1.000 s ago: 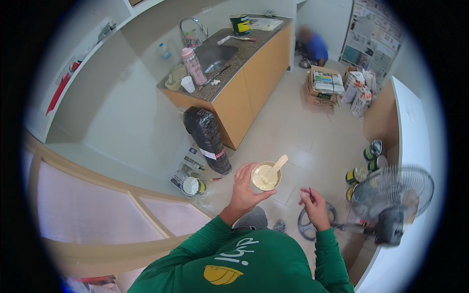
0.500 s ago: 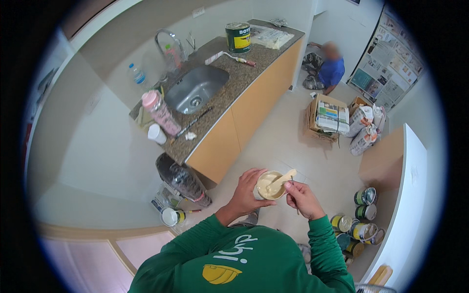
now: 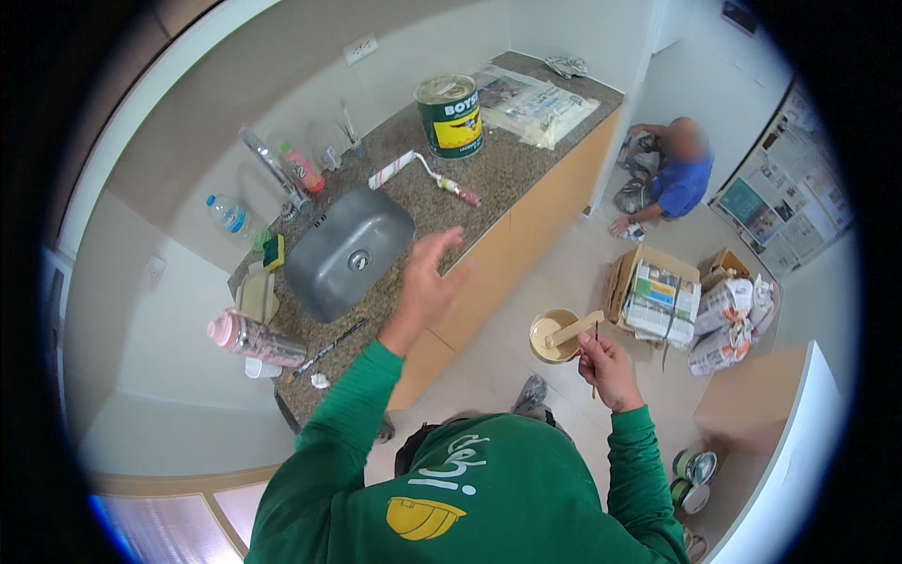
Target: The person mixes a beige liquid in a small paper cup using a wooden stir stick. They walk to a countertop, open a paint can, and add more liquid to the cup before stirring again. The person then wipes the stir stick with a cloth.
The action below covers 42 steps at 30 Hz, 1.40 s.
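My left hand (image 3: 430, 287) is stretched out over the counter's front edge beside the sink, fingers extended and holding nothing, a little blurred. At its far side lies a paint roller (image 3: 404, 167) with a red handle, and behind that stands a large green and yellow paint can (image 3: 449, 117). My right hand (image 3: 609, 373) grips a small cup (image 3: 534, 348) of beige paint at its rim. A flat wooden stick (image 3: 575, 328) leans out of the cup toward that hand. A thin dark rod shows at the same fingers; its kind is unclear.
A grey sink (image 3: 329, 296) is set into the granite counter. A pink tumbler (image 3: 256, 338) and a water bottle (image 3: 227, 214) stand left. A person in blue (image 3: 684, 174) crouches at far right, behind newspaper-topped boxes (image 3: 662, 296). Paint cans (image 3: 693, 465) sit beside a white panel (image 3: 799, 442).
My left hand has let go of the cup and moved up and left toward the counter. The cup stays with my right hand. The view has shifted, and the counter appears nearer.
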Each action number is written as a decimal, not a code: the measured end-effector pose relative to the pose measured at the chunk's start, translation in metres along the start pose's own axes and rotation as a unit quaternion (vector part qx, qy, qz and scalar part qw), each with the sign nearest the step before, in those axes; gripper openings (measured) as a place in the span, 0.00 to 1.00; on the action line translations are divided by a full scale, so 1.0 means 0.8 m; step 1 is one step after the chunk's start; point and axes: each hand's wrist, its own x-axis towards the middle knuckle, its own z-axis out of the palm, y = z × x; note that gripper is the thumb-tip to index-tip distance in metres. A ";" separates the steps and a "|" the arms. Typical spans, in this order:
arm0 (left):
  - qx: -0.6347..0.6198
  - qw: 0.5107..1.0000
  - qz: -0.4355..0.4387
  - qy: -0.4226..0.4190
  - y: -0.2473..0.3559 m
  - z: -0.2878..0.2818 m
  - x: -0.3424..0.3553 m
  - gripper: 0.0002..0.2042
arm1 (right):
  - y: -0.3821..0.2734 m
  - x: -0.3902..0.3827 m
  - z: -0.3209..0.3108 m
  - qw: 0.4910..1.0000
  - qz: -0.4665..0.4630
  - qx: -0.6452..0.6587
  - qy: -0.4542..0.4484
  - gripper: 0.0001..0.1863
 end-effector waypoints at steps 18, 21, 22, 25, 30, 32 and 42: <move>0.368 0.922 -0.050 -0.109 -0.234 0.045 0.515 0.45 | -0.187 0.341 -0.099 0.996 -0.014 -0.077 0.040 0.23; 0.374 0.917 -0.062 -0.120 -0.236 0.045 0.515 0.41 | -0.192 0.387 -0.104 0.995 -0.005 -0.096 0.030 0.22; 0.388 0.910 -0.064 -0.132 -0.233 0.037 0.517 0.41 | -0.198 0.405 -0.099 0.997 0.003 -0.080 0.014 0.21; 0.388 0.906 -0.046 -0.161 -0.226 0.029 0.524 0.38 | -0.217 0.444 -0.077 0.998 -0.016 -0.056 -0.019 0.19; 0.367 0.920 0.000 -0.138 -0.178 0.051 0.493 0.37 | -0.234 0.494 -0.078 0.995 -0.014 -0.038 -0.091 0.17; 0.380 0.917 0.027 -0.117 -0.157 0.065 0.473 0.38 | -0.229 0.505 -0.081 0.994 -0.021 -0.041 -0.101 0.17; 0.399 0.902 0.148 -0.079 -0.053 0.106 0.431 0.45 | -0.221 0.521 -0.080 0.983 -0.068 -0.038 -0.164 0.18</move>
